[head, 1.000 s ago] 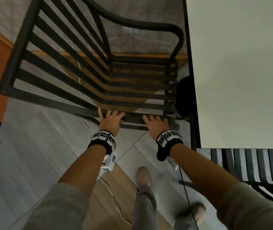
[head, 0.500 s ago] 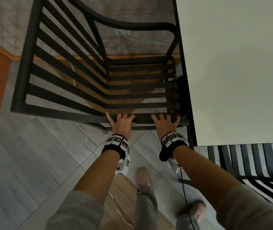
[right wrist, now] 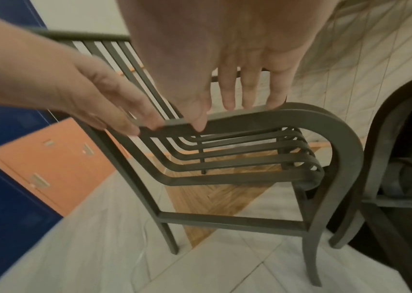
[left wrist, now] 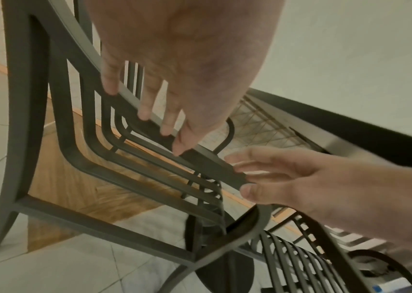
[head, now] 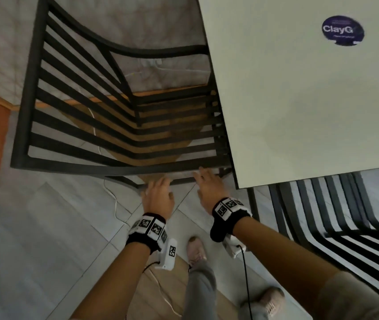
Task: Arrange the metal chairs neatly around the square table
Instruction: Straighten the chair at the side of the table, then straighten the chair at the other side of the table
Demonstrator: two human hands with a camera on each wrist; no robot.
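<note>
A dark metal slatted chair (head: pixel 25 112) stands left of the white square table (head: pixel 299 112), its seat front tucked under the table edge. My left hand (head: pixel 158 188) and right hand (head: pixel 207 181) hover side by side at the chair's near armrest (left wrist: pixel 210 164). Both hands have straight fingers and hold nothing. In the left wrist view the left hand (left wrist: pixel 150 111) has its fingertips at the armrest bar. In the right wrist view the right hand (right wrist: pixel 237 99) has its fingertips at the armrest (right wrist: pixel 250 119) near its curved end. Whether the tips touch, I cannot tell.
A second slatted chair (head: pixel 280 209) sits at the table's near side, right of my arms. A white cable (head: pixel 114 204) lies on the tiled floor. An orange cabinet (right wrist: pixel 57 158) and blue lockers (right wrist: pixel 7 218) stand to the left. My feet (head: pixel 197 250) are below.
The chair has slid right, its seat front going under the table edge. Both hands have drawn back from lying on the armrest, fingers now straight.
</note>
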